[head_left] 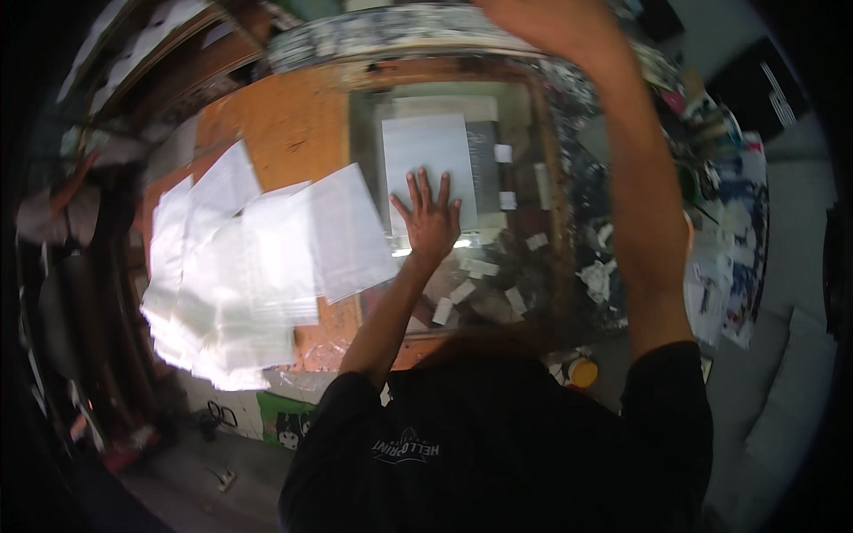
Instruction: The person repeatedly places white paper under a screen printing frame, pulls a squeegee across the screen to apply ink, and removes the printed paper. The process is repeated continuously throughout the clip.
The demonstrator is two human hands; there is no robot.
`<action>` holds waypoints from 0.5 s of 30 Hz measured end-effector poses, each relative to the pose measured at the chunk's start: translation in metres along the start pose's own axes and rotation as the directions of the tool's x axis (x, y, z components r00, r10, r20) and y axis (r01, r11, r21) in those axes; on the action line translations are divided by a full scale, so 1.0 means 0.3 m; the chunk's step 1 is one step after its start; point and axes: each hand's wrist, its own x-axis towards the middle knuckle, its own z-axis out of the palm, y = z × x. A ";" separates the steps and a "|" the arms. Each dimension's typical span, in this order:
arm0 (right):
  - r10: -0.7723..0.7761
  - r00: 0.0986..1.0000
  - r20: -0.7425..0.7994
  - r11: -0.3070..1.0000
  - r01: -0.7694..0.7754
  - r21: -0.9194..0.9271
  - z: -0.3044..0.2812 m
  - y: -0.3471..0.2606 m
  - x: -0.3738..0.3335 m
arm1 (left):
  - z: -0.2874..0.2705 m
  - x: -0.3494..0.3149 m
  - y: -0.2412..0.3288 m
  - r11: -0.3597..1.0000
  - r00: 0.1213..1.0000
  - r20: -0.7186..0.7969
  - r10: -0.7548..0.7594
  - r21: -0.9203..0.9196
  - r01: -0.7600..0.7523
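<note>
My left hand (430, 216) lies flat with fingers spread on a white sheet (426, 155) that rests on a glass-topped surface inside a wooden frame (544, 160). My right hand (551, 22) is raised high toward the top edge of the view, blurred; I cannot tell whether it holds anything. A fanned pile of white sheets (249, 266) lies to the left of my left arm on an orange-brown board (284, 124).
Small white tape scraps (484, 266) dot the glass near my left wrist. A paint-stained bench (586, 115) runs along the right, cluttered with papers and jars. A yellow-lidded jar (582, 371) sits near my chest. Scissors (220, 413) lie on the floor, lower left.
</note>
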 end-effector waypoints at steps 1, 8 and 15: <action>0.052 0.994 0.098 0.998 -0.056 0.041 -0.042 -0.035 0.001 | 0.022 0.032 0.051 1.000 1.000 0.030 -0.004 -0.012 0.005; 0.404 0.858 0.317 0.904 -0.322 -0.281 -0.058 -0.063 0.030 | 0.067 0.056 0.153 0.981 0.997 -0.033 -0.063 -0.187 0.055; 0.019 0.998 -0.059 0.972 -0.004 0.236 -0.067 0.145 -0.115 | 0.047 -0.059 0.184 0.999 0.998 0.057 -0.041 0.008 0.041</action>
